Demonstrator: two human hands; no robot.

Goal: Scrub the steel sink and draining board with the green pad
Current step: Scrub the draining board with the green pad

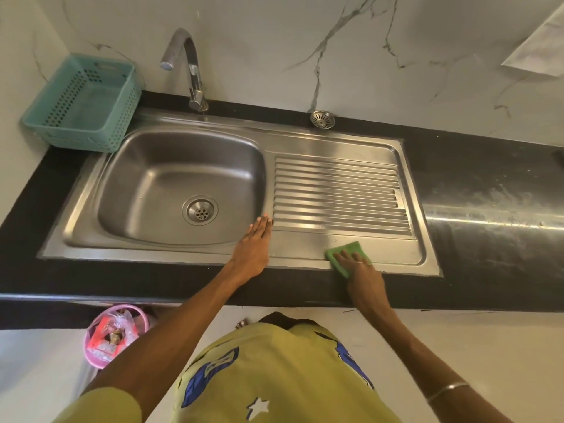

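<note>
The black counter (476,184) carries a teal basket (82,105) and a sink strainer (322,119).

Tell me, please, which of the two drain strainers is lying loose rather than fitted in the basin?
The strainer on the black counter by the wall, behind the draining board; the other strainer sits in the basin floor.

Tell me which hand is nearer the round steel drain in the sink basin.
Left. The left hand lies flat beside the basin, just right of the round steel drain; the right hand presses the green pad farther right.

Basin (171,184) left; draining board (338,193) right; tap (189,65) behind.
</note>
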